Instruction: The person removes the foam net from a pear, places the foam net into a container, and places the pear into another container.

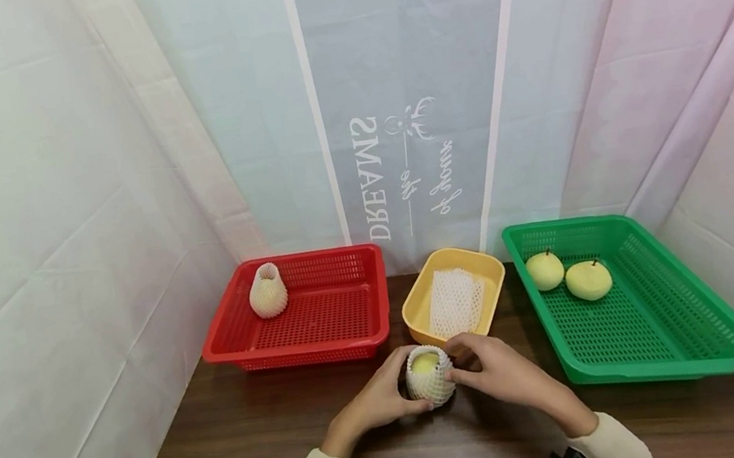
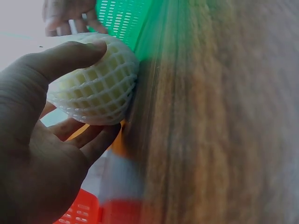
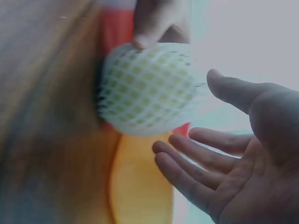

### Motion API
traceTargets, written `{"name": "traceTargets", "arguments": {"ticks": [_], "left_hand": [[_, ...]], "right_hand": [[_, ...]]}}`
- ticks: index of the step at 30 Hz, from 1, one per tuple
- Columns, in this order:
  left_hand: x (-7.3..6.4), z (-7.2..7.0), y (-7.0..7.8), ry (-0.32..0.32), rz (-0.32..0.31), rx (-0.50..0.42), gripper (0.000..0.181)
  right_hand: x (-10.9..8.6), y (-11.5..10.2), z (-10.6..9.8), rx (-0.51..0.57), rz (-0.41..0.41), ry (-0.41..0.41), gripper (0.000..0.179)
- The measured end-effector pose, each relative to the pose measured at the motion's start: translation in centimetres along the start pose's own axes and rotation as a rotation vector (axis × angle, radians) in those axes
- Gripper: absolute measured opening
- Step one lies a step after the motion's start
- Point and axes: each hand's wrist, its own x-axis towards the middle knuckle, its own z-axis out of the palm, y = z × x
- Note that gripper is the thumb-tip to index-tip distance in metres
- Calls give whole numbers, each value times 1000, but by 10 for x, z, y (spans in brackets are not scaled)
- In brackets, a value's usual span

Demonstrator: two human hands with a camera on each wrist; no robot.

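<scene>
A pale yellow pear in a white foam net sleeve [image 1: 430, 378] stands upright on the dark wooden table. My left hand [image 1: 383, 392] holds it from the left, and in the left wrist view the thumb lies on the net with the fingers curled around the far side. On the other side is my right hand [image 1: 505, 368]; the right wrist view shows its fingers [image 3: 201, 172] spread and apart from the sleeve. The net's upper rim is open, with bare pear skin showing inside.
Behind the hands, a yellow tray [image 1: 414, 315] holds flat white foam nets [image 1: 453, 303]. A red basket [image 1: 300, 357] at left contains one netted pear [image 1: 268, 294]. At right, a green basket [image 1: 668, 367] contains two bare pears [image 1: 589, 281]. Fabric hangs behind and at both sides.
</scene>
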Motion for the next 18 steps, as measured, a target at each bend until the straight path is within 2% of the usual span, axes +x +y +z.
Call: {"name": "traceTargets", "arguments": {"ticks": [4, 11, 18], "left_hand": [[0, 0, 1, -10, 8, 11, 84], [0, -1, 2, -27, 35, 24, 75], [0, -1, 2, -26, 11, 18, 72]], "right_hand": [[4, -13, -8, -28, -37, 55, 32], [15, -33, -14, -114, -251, 140, 13], [26, -48, -10, -216, -397, 94, 13]]}}
